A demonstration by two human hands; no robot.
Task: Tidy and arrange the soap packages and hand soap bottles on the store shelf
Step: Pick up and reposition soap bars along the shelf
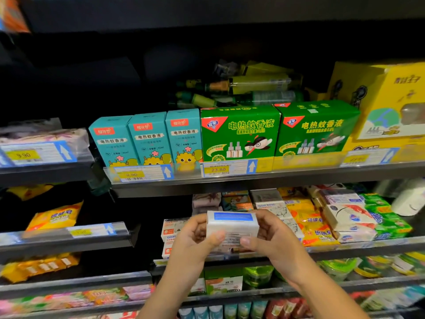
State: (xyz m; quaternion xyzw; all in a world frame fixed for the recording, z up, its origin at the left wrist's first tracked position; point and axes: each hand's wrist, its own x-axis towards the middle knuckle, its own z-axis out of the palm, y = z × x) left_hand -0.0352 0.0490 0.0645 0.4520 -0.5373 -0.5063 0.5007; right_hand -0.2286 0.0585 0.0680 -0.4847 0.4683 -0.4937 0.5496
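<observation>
Nearest to you, low in the view at 6 o'clock, both your hands hold one white soap package [232,226] with a blue label, lifted in front of the soap shelf [358,246]. Your left hand [195,238] curls round its 9 o'clock end and your right hand [269,236] round its 3 o'clock end, with both thumbs pressed on the near face. Just behind it, at 9 o'clock, stand the white-and-orange boxes [171,229]. At 3 o'clock the mixed soap packs [322,222] lie heaped and tilted rather than squared. That heap is your likely trouble: push the package in beside it and a knuckle could catch a leaning pack and tip it over the front rail. The gap between the two groups looks narrow, so entering at an angle may jam the package or shove the boxes back. Farther off, at 12 o'clock on the shelf above, stand the green cartons [239,134] and teal cartons [147,139], which a raised hand could brush.
</observation>
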